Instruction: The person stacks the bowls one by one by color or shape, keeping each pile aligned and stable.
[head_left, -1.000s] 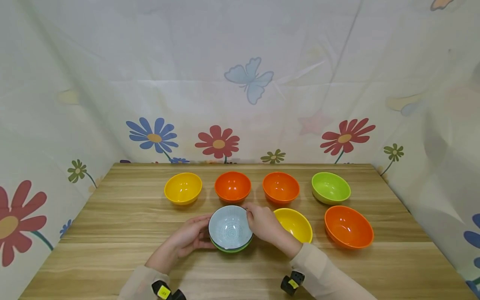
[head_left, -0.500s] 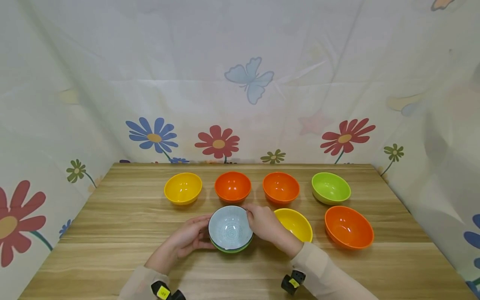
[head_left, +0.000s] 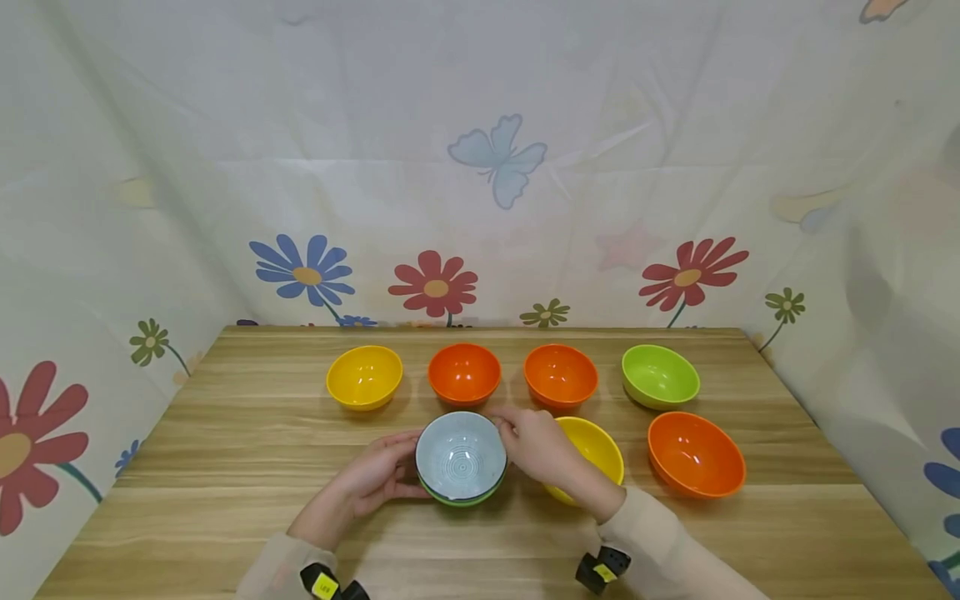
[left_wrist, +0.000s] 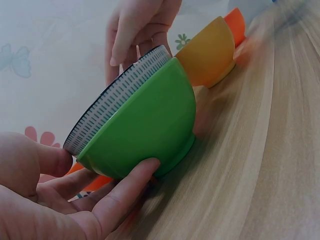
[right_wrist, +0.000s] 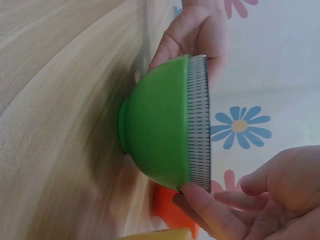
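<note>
- Green-walled bowl (head_left: 461,493) with a pale blue patterned bowl (head_left: 461,454) nested inside it is what I have between both hands, at the near middle of the wooden table (head_left: 225,433).
- My left hand (head_left: 367,482) cups the stack from its left: the fingers curl under the green wall and the thumb presses at the rim, as the left wrist view shows.
- My right hand (head_left: 536,443) sits at the stack's right rim with fingertips (right_wrist: 192,192) touching the patterned edge; I cannot tell whether it truly grips or only rests there.
- Just right of my right hand stands a yellow bowl (head_left: 596,446), partly hidden by my wrist, and further right an orange bowl (head_left: 696,454).
- Along the far row I see a yellow bowl (head_left: 364,377), two orange bowls (head_left: 464,373) (head_left: 560,375) and a light green bowl (head_left: 660,376).
- Flowered cloth (head_left: 480,167) hangs behind and beside the table.
</note>
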